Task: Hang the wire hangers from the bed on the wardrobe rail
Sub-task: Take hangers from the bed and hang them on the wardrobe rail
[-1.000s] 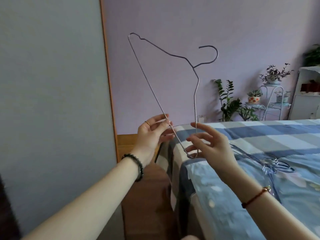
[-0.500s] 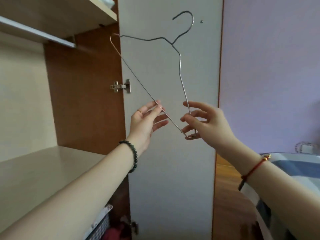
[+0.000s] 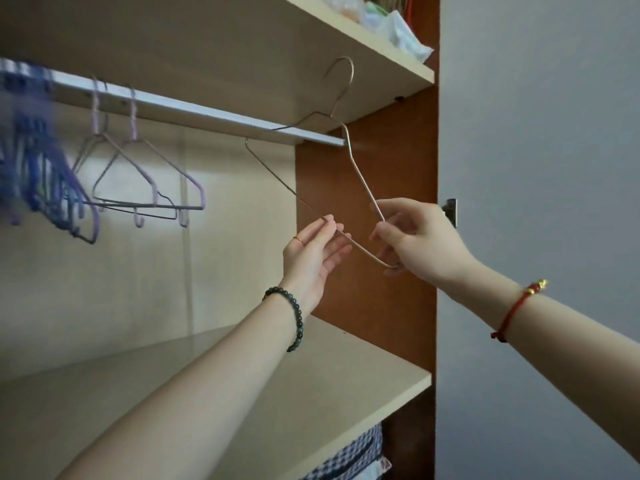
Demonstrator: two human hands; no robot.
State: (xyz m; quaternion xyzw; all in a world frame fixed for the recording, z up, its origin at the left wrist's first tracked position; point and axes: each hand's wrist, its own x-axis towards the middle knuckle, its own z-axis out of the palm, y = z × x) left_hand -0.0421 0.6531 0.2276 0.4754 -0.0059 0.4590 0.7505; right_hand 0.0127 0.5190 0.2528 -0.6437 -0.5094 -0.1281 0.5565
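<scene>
The wire hanger (image 3: 362,182) stands in the centre of the frame, before the right end of the rail (image 3: 207,110), its hook in front of the upper shelf (image 3: 311,46). The left hand (image 3: 311,251) touches its lower bar, the right hand (image 3: 419,240) grips its lower right corner. Further left two hangers (image 3: 149,205) hang on the rail, a bunch (image 3: 38,174) more at the left edge.
</scene>
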